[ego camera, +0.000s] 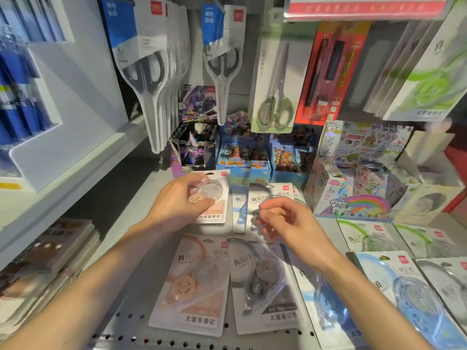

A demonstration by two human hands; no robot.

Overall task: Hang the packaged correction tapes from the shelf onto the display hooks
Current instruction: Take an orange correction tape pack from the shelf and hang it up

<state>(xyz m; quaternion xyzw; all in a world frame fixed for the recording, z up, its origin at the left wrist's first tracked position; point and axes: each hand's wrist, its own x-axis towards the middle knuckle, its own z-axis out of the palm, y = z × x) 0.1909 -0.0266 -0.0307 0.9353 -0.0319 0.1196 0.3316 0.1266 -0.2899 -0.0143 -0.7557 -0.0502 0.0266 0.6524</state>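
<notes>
- The left hand [182,200] is reaching over the shelf [141,322], its fingers curling round a peach correction tape pack [214,198] lying at the back.
- The right hand [290,221] is pinching the blister of a grey correction tape pack [273,195] just beside it.
- Two more packs are lying nearer: a peach one [192,286] and a grey one [262,284].
- Blue packs [404,294] and green packs [366,236] are lying to the right; their number is unclear.
- Three kinds of packaged scissors [275,89] are hanging above.

Correction tape packs [192,286]: glossy clear plastic blisters, paper cards; shelf [141,334]: perforated metal.
</notes>
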